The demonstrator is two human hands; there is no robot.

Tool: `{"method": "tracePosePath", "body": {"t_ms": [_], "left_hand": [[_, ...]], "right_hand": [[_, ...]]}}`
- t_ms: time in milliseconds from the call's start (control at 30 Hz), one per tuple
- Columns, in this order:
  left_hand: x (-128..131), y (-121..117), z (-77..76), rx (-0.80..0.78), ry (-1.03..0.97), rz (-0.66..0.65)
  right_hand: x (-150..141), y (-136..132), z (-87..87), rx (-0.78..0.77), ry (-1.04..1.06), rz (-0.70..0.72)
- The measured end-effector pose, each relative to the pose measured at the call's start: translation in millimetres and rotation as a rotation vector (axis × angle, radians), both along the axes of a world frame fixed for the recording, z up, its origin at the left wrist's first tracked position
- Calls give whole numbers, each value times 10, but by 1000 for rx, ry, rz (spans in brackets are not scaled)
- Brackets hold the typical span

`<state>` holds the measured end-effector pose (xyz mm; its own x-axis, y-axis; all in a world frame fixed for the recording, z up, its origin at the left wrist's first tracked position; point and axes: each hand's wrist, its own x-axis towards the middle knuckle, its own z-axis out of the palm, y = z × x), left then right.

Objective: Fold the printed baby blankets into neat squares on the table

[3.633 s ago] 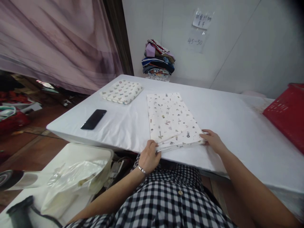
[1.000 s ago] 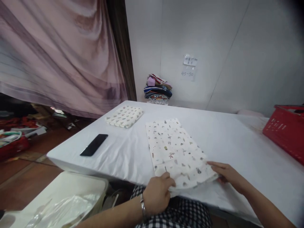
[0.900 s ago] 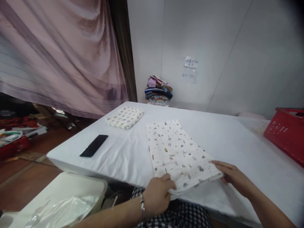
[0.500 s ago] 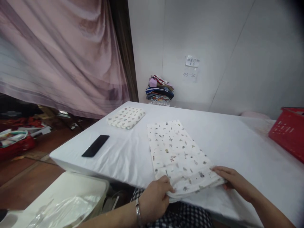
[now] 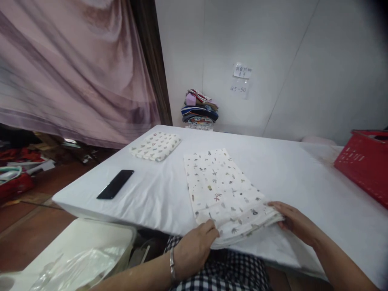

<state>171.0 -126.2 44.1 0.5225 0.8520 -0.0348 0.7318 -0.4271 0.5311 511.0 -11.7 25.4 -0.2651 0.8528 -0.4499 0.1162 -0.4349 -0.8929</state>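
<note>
A white cloth (image 5: pixel 220 190) with small printed motifs lies lengthwise on the table, several layers thick at its near end. My left hand (image 5: pixel 197 246), with a silver bracelet at the wrist, is closed on the cloth's near left corner. At the near right corner my right hand (image 5: pixel 291 220) pinches the layered edge, fingertips partly hidden beneath it. The near edge between both hands hangs slightly past the table's front edge. Further back on the left lies a folded white cloth (image 5: pixel 157 146) with a grey-green print, apart from both hands.
The table (image 5: pixel 151 194) has a white cover. A black phone (image 5: pixel 115 184) rests near its left edge. A red plastic basket (image 5: pixel 362 165) stands at the right. Folded fabrics (image 5: pixel 200 111) are stacked by the wall. A white stool-like surface (image 5: pixel 81 250) with clear plastic sits lower left.
The view has shifted a little, so things appear slightly further left and higher. Both hands keep hold of the cloth's near edge, which appears slightly raised.
</note>
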Motion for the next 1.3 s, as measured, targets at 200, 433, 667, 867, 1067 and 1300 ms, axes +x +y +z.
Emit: {"method": "tracePosePath", "body": {"t_ms": [200, 433, 667, 867, 1067, 1300], "left_hand": [[-119, 110, 41, 263, -107, 57], [-249, 338, 369, 489, -181, 236], [-300, 413, 488, 478, -322, 322], [-284, 488, 459, 362, -534, 375], [-323, 417, 485, 529, -442, 303], [-115, 111, 256, 335, -323, -135]], "right_hand": [[70, -16, 111, 34, 119, 53], [53, 24, 325, 139, 66, 150], [-86, 11, 343, 440, -290, 211], [-78, 82, 266, 893, -620, 143], [-22, 152, 352, 1123, -671, 168], [191, 152, 102, 1210, -643, 222]]}}
